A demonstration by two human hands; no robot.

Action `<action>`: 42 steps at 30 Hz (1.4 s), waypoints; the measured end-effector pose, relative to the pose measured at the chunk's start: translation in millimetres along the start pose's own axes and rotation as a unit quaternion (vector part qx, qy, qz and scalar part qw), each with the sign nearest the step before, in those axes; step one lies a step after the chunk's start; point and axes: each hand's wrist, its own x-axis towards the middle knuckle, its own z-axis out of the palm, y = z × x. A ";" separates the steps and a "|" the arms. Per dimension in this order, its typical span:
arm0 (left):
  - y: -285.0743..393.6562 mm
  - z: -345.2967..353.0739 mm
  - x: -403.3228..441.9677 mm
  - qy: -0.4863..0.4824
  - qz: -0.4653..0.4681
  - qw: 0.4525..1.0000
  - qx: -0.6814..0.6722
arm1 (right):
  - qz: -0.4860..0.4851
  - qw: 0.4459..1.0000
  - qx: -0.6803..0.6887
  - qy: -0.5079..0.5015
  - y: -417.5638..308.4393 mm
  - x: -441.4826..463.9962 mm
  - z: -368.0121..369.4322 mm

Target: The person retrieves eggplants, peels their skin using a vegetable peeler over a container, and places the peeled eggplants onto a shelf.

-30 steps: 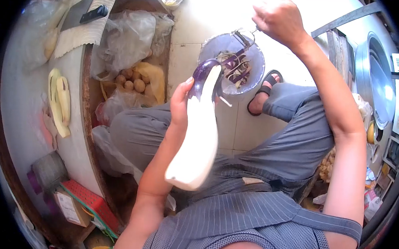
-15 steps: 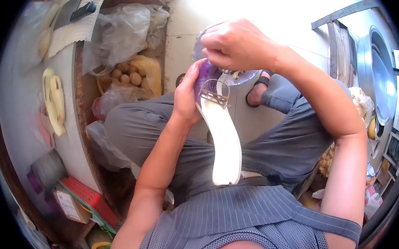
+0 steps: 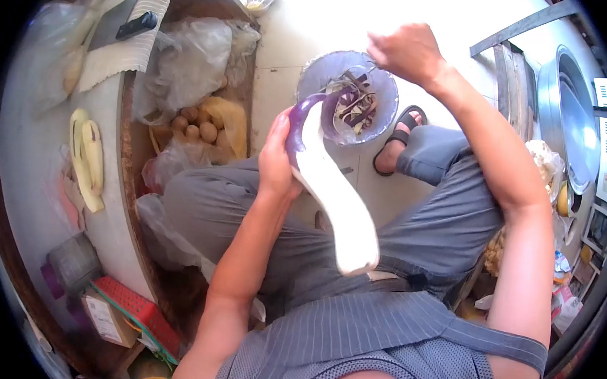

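A long eggplant [image 3: 338, 204] lies across my lap area, its lower part peeled white and its top end still purple. My left hand [image 3: 280, 159] is wrapped round its upper part. Up and to the right, my right hand [image 3: 408, 52] is closed round a peeler, whose handle is hidden in the fist and whose blade end is hard to make out. Below the hands, a lined bin [image 3: 308, 73] on the floor holds dark purple and pale peelings [image 3: 354, 108]. A strip of purple skin hangs between the eggplant's top and the bin.
Peeled eggplants [image 3: 87, 157] lie on the left counter. A knife [image 3: 135, 25] rests on a striped cloth [image 3: 136, 50]. Potatoes [image 3: 195, 130] and plastic bags [image 3: 193, 60] fill a shelf below. A red basket [image 3: 139, 313] is at lower left, a metal basin [image 3: 573, 121] at right.
My right hand came down to the eggplant with the peeler, then moved back up and right, away from it. The eggplant's lower end swung to the right.
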 end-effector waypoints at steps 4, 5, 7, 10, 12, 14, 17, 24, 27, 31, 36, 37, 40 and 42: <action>7.6 3.3 2.3 0.015 0.026 1.000 -0.005 | 0.033 0.997 0.030 0.058 11.1 0.1 7.1; 7.7 2.4 2.7 0.004 0.010 1.000 -0.017 | 0.027 0.996 0.039 0.079 7.5 -0.3 6.6; 11.8 7.8 -0.1 -0.006 -0.008 1.000 -0.028 | 0.015 0.995 0.083 0.061 1.5 4.0 -3.1; 15.4 14.7 -5.6 0.000 -0.050 0.997 -0.058 | -0.019 0.985 0.170 0.036 -22.0 10.5 -21.5; 15.0 13.0 -5.5 -0.051 -0.082 0.993 -0.060 | -0.033 0.975 0.216 0.031 -41.5 12.3 -33.8; 12.3 16.2 -4.7 -0.052 -0.100 0.992 -0.056 | -0.129 0.954 0.266 0.057 -55.6 13.5 -42.8; 6.9 19.0 -5.9 -0.061 -0.115 0.990 -0.050 | -0.216 0.939 0.263 0.055 -68.9 13.4 -44.7; -3.3 8.4 -3.4 -0.015 -0.125 0.992 -0.002 | -0.207 0.942 0.256 0.068 -70.1 15.7 -33.3; -5.7 4.6 1.5 0.008 -0.067 0.998 -0.015 | -0.121 0.961 0.242 0.053 -62.2 14.0 -25.1; -5.1 0.7 -3.9 0.015 -0.030 0.999 -0.028 | -0.005 0.978 0.196 0.074 -28.1 14.3 -6.8; 5.1 0.5 -6.8 0.011 0.032 0.999 -0.032 | 0.069 0.988 0.130 -0.036 -9.7 -1.5 13.9; 10.8 3.6 -7.2 0.015 0.057 0.998 -0.038 | 0.108 0.983 0.136 -0.066 -3.9 -5.9 17.9; 14.8 4.1 -1.0 0.033 0.058 0.996 -0.059 | 0.175 0.964 0.159 -0.117 -0.4 -1.9 14.2; 8.7 -7.1 4.8 0.001 0.050 0.998 -0.039 | 0.176 0.964 0.197 -0.033 -7.9 -5.6 2.9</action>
